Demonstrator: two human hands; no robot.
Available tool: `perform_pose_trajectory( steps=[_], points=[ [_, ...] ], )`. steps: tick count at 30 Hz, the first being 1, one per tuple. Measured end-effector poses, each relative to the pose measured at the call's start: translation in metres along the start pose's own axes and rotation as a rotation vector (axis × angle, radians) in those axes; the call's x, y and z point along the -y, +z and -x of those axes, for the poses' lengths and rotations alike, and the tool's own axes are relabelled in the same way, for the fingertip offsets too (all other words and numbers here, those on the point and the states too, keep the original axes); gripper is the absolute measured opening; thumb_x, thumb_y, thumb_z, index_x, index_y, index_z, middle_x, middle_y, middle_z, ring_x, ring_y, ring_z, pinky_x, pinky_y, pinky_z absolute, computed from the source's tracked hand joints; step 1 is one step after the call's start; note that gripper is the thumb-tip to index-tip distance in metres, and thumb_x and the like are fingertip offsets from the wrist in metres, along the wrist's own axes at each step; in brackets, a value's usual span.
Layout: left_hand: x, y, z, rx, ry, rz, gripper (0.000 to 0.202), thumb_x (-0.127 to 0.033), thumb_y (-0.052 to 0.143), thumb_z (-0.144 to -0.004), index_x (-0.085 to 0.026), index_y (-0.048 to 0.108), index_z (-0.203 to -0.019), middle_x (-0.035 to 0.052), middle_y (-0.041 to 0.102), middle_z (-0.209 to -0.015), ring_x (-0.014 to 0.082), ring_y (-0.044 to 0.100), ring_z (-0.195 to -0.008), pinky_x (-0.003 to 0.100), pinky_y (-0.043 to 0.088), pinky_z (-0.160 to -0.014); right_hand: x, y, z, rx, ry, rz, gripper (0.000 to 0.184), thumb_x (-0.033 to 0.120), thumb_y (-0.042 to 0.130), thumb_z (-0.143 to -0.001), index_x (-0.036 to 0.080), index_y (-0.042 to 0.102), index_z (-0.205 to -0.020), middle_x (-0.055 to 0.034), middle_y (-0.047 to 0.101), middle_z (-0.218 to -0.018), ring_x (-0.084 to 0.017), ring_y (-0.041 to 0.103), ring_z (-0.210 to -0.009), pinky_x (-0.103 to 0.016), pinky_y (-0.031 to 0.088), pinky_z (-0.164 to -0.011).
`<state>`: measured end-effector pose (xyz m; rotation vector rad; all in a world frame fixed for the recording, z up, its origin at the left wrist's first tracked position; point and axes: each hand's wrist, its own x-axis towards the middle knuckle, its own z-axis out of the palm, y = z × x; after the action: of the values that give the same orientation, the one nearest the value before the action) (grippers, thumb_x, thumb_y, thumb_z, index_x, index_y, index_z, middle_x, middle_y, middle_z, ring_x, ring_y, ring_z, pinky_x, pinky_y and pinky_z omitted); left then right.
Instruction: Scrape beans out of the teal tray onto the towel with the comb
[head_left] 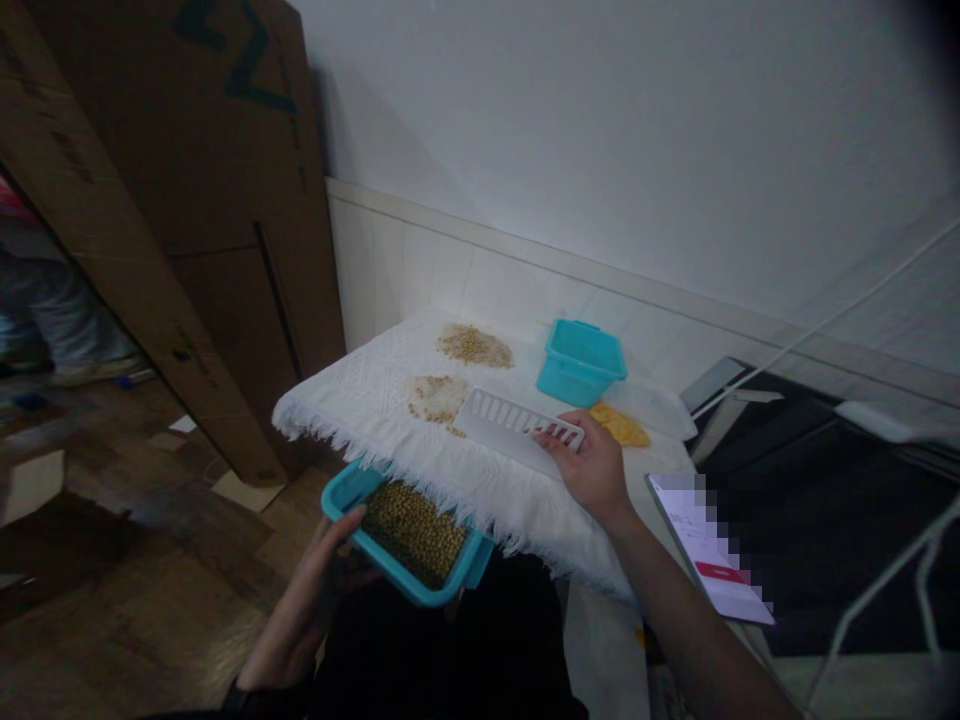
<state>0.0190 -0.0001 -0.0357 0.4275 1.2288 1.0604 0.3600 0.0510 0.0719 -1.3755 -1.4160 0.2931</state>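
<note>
My left hand point(341, 545) grips the rim of a teal plastic bin point(420, 592), its thumb over the edge. Round yellowish beans point(420, 525) fill much of the bin, which is tilted just under the table's fringed edge. Over the white cloth, my right hand point(589, 465) is closed on the right end of a white slotted plastic strip point(504, 440). The strip's left end is beside a small pile of beans mixed with pale grains point(437, 398). Farther back on the cloth lies a second pile of beans and grains point(476, 346).
Another teal bin point(579, 375) stands at the back of the cloth-covered table point(360, 385), with a yellow cloth or bag point(621, 425) close by. To the right lies a tablet or phone point(697, 540) with a lit screen. A tall cardboard box point(187, 180) rises at left; white cables cross the right side.
</note>
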Motion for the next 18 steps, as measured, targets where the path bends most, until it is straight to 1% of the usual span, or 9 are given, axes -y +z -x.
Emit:
perform_pose_trajectory(
  steps=[3,7,9,11,12,15,16,18],
  points=[
    [0.001,-0.001,-0.003,0.006,-0.002,-0.007,0.095,-0.059,0.099,-0.076,-0.034,0.064,-0.161,0.0074,0.084,-0.115,0.0317,0.086,-0.101,0.039,0.072,-0.079,0.000,0.003,0.000,0.011,-0.012,0.007,0.028,0.051,0.085,-0.080,0.027,0.070,-0.078,0.0011,0.069,-0.064,-0.020,0.058,-0.056,-0.029,0.045,-0.052],
    [0.004,-0.002,-0.008,-0.004,0.010,0.009,0.102,-0.061,0.102,-0.070,-0.030,0.064,-0.160,0.0061,0.082,-0.109,0.0305,0.085,-0.093,0.041,0.072,-0.080,0.001,0.007,-0.002,0.028,-0.014,0.003,0.028,0.051,0.085,-0.081,0.028,0.069,-0.078,0.0015,0.069,-0.064,-0.020,0.059,-0.057,-0.029,0.045,-0.053],
    [0.005,-0.002,-0.008,-0.003,0.015,0.008,0.100,-0.060,0.102,-0.070,-0.030,0.065,-0.158,0.0040,0.080,-0.101,0.0285,0.084,-0.087,0.041,0.072,-0.079,0.002,0.010,-0.004,0.036,-0.012,-0.009,0.029,0.052,0.085,-0.081,0.028,0.069,-0.079,0.0017,0.069,-0.065,-0.020,0.059,-0.058,-0.030,0.045,-0.054],
    [0.004,-0.002,-0.008,-0.005,0.015,0.000,0.095,-0.060,0.101,-0.072,-0.031,0.067,-0.155,0.0020,0.078,-0.094,0.0277,0.083,-0.085,0.042,0.072,-0.079,0.003,0.013,-0.005,0.045,-0.012,-0.022,0.032,0.055,0.085,-0.082,0.028,0.068,-0.079,0.0018,0.069,-0.065,-0.020,0.059,-0.059,-0.030,0.046,-0.055],
    [0.004,-0.002,-0.008,-0.005,0.014,-0.004,0.092,-0.059,0.100,-0.073,-0.032,0.068,-0.154,0.0020,0.078,-0.094,0.0280,0.083,-0.085,0.043,0.072,-0.080,0.004,0.014,-0.005,0.052,-0.012,-0.028,0.033,0.056,0.085,-0.082,0.028,0.068,-0.079,0.0018,0.069,-0.066,-0.020,0.059,-0.059,-0.030,0.046,-0.055],
    [0.004,-0.003,-0.007,-0.007,0.010,-0.009,0.090,-0.060,0.100,-0.074,-0.033,0.068,-0.154,0.0055,0.081,-0.107,0.0299,0.084,-0.091,0.043,0.072,-0.081,0.005,0.017,-0.005,0.079,-0.002,-0.053,0.035,0.057,0.086,-0.081,0.028,0.067,-0.079,0.0022,0.067,-0.064,-0.020,0.059,-0.060,-0.029,0.045,-0.055],
    [0.004,-0.003,-0.007,-0.006,0.006,-0.007,0.089,-0.060,0.100,-0.074,-0.033,0.068,-0.154,0.0059,0.081,-0.108,0.0296,0.083,-0.092,0.043,0.071,-0.081,0.005,0.018,-0.004,0.089,0.003,-0.061,0.035,0.058,0.086,-0.081,0.028,0.067,-0.078,0.0023,0.067,-0.064,-0.020,0.058,-0.059,-0.029,0.045,-0.055],
    [0.004,-0.004,-0.007,-0.008,-0.002,-0.004,0.088,-0.060,0.099,-0.075,-0.034,0.068,-0.153,0.0033,0.079,-0.100,0.0268,0.081,-0.087,0.042,0.071,-0.080,0.006,0.019,-0.003,0.109,0.012,-0.077,0.037,0.059,0.088,-0.080,0.028,0.068,-0.079,0.0020,0.067,-0.064,-0.020,0.058,-0.058,-0.030,0.045,-0.054]
  ],
)
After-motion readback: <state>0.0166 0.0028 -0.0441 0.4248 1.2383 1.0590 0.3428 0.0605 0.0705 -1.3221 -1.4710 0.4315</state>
